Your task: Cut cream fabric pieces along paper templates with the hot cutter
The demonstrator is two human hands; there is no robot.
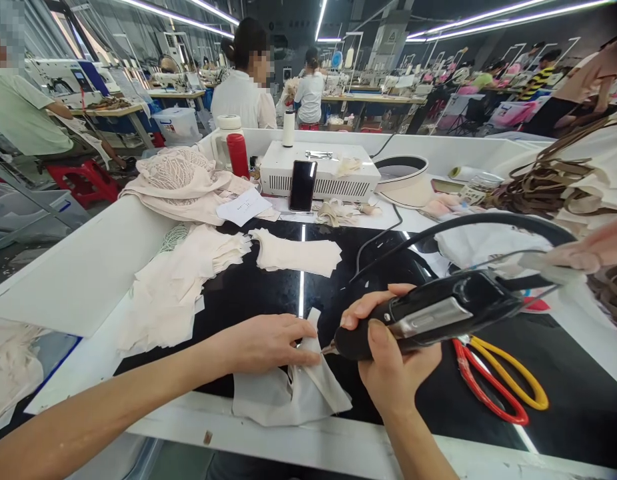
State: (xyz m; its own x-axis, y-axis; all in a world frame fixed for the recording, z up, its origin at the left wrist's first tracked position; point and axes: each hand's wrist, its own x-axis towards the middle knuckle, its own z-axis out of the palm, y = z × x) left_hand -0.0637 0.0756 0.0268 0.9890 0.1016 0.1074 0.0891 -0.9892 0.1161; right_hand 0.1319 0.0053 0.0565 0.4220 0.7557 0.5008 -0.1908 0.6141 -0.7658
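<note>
My left hand (273, 343) rests on a pale fabric piece (273, 399) at the front edge of the black table surface (228, 290), its fingers apart with a narrow strip of the fabric between them. My right hand (391, 353) is wrapped round a black handheld tool (438, 313) with a silver panel. The tool's thin tip touches or nearly touches the strip beside my left fingertips. Behind them lie a small stack of cream pieces (298, 255) and a larger spread pile (173, 290) on the left.
Scissors with red and yellow handles (511, 380) lie at right. Behind stand a white box (318, 170), a phone (303, 186) and a red bottle (237, 156). A black cable (468, 219) arches over the right side, where another person's hand (593, 250) shows.
</note>
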